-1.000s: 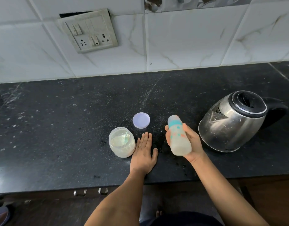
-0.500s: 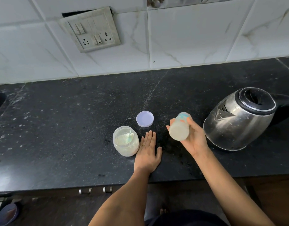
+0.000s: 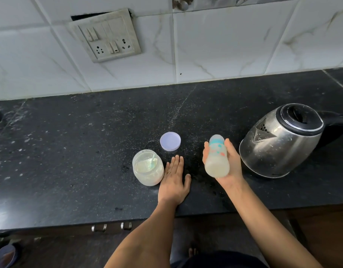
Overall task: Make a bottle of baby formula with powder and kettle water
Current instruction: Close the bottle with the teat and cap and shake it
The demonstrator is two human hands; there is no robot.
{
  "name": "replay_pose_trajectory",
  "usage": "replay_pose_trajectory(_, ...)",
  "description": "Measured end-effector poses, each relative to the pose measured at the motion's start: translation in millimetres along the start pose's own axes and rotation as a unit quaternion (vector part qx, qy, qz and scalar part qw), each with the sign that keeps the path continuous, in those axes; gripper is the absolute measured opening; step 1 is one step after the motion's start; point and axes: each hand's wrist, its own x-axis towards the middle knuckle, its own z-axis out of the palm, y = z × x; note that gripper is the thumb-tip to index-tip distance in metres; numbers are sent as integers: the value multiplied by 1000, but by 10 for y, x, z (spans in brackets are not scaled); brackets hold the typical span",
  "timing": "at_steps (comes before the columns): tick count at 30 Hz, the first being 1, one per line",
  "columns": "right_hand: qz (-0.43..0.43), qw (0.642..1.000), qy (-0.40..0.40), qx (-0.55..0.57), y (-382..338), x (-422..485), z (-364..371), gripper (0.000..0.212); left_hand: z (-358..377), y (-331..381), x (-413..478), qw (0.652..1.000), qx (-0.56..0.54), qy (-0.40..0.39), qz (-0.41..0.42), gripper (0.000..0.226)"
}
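One counter: black speckled stone [image 3: 70, 151] with pale flecks and a faint dusting of white at its middle; two metal drawer handles [image 3: 111, 227] sit under its front edge at 6 o'clock.
Wall: white marble-look tiles [image 3: 224, 45] behind the counter, with a grimy switch-and-socket plate [image 3: 105, 34] hanging crooked at 11 o'clock.
Writing: the baby bottle [image 3: 217, 157] carries a teal band and small orange and teal prints, too blurred to read.
Right hand: the right hand [image 3: 230, 165] has thumb and fingers curled round the bottle, lifted off the counter; the bottle is tilted, base toward the camera, top pointing to 12 o'clock, milky liquid inside.
Left hand: the left hand [image 3: 173, 178] lies flat, palm down on the stone, fingers straight and close together, thumb spread; a ring [image 3: 169, 172] shows on one finger.
Powder jar: the open clear jar [image 3: 147, 167] stands just beside the left hand at its 9 o'clock, a pale scoop [image 3: 152, 161] in the powder.
Lid: the round lilac lid [image 3: 170, 141] lies at the left hand's 12 o'clock, apart from the fingertips.
Kettle: the steel kettle [image 3: 279, 140] stands at the right hand's 3 o'clock, spout toward the bottle.
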Motion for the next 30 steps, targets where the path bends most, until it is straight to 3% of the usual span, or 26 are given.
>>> replay_pose_trajectory(1,-13,1000,10,15,-3,-11,-3,61,-3,2,1,1000,-2,0,0,77)
replay_pose_trajectory(5,52,996,-63,-46,-40,-81,-41,82,-13,21,-6,1000,-6,2,0,78)
replay_pose_trajectory(7,39,995,-76,-55,-11,-58,38,71,-12,16,-4,1000,-12,4,0,77)
replay_pose_trajectory(10,-52,998,-8,-29,-6,-27,103,46,-19,17,-5,1000,-7,2,1,78)
replay_pose_trajectory(13,34,997,-65,-16,-6,-74,122,68,-26,24,-7,1000,-5,1,2,78)
replay_pose_trajectory(16,5,997,-72,-31,4,-73,197,60,-28,22,-3,1000,-6,-1,3,78)
replay_pose_trajectory(18,-22,998,-45,39,-20,-50,128,55,-29,22,-7,1000,-3,-2,4,78)
replay_pose_trajectory(20,47,993,-78,76,-32,-33,23,66,-32,23,-7,1000,-7,0,4,78)
replay_pose_trajectory(21,87,991,-88,43,-44,-60,-30,69,-33,23,-6,1000,-7,-1,3,78)
replay_pose_trajectory(24,66,990,-113,-42,-42,-77,-10,79,-38,19,-8,1000,2,-6,6,76)
replay_pose_trajectory(26,28,995,-75,55,-25,-46,-61,94,-43,16,-10,1000,0,-5,6,75)
replay_pose_trajectory(28,60,985,-94,128,-33,-13,-143,85,-44,16,-8,1000,-6,-6,6,77)
replay_pose_trajectory(30,90,990,-100,29,-31,-61,-176,69,-40,18,-13,1000,-7,-2,5,79)
